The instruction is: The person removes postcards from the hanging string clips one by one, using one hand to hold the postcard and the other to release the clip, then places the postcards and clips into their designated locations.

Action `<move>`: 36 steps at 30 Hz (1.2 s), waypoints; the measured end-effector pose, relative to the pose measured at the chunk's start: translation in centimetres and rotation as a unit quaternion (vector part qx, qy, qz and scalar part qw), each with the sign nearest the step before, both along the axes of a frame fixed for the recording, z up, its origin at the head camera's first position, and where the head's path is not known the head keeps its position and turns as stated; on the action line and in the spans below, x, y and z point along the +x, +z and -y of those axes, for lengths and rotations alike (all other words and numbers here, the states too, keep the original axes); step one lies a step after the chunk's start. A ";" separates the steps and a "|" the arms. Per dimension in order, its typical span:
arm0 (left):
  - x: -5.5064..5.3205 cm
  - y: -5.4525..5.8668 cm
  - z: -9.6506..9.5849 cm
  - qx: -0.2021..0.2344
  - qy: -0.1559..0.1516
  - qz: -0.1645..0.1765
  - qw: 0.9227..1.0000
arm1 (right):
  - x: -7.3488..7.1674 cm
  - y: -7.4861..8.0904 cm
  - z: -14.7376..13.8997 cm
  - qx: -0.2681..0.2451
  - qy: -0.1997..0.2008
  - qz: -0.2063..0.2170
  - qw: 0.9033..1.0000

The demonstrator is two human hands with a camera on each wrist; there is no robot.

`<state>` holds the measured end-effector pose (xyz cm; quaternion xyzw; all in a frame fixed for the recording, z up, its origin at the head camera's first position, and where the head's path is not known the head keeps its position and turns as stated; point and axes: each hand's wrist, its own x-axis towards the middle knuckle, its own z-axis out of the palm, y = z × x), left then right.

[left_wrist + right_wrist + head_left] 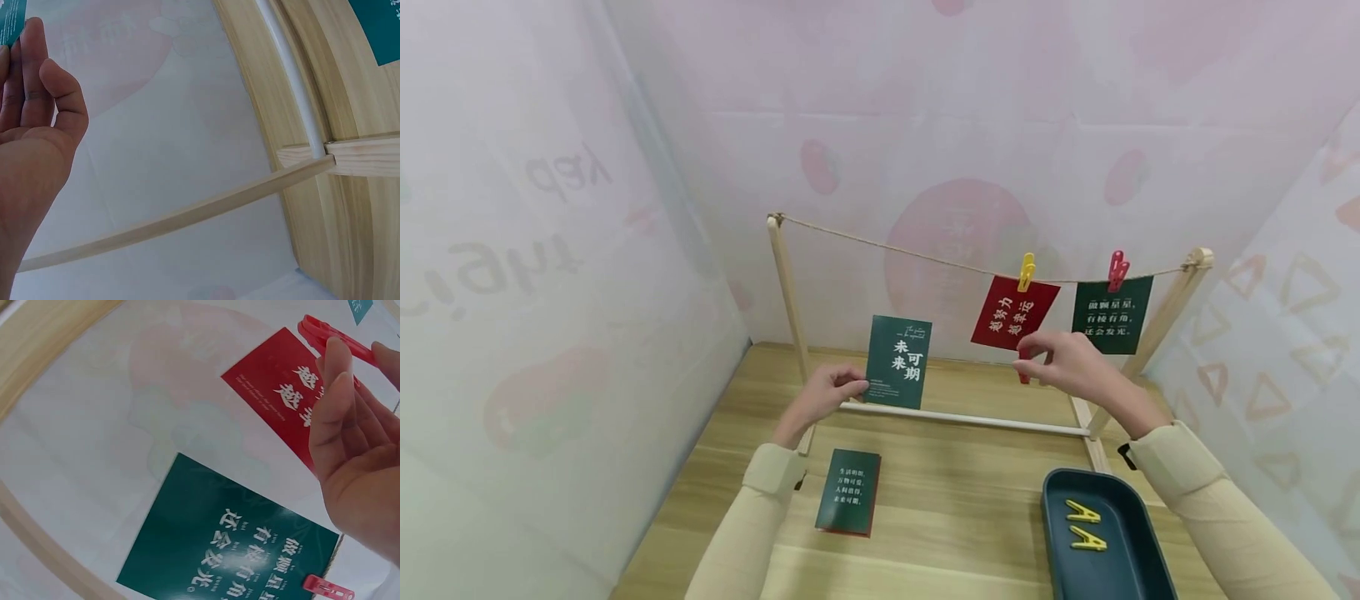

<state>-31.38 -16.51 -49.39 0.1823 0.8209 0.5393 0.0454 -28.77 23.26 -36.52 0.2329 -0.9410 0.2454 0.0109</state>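
Observation:
My left hand (829,395) pinches a green card (898,360) by its lower left edge, below the string and apart from it. In the left wrist view only a corner of that card (11,24) shows past the fingers. My right hand (1067,364) holds a red clothespin (337,339) between thumb and fingers, in front of the hanging red card (1011,310). A yellow clothespin (1026,272) fixes the red card to the string (880,243). Beside it hangs another green card (1112,312) under a pink-red clothespin (1117,270).
The string runs between two wooden posts (788,292), joined low down by a white rod (970,421). A small stack of cards (848,492) lies on the wooden table (955,517). At front right, a dark blue tray (1054,533) contains two yellow clothespins (1086,537).

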 end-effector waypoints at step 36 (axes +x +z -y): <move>2.7 -4.5 4.2 -0.041 -0.035 0.109 0.993 | 3.7 -10.0 -6.6 0.026 0.023 0.129 0.991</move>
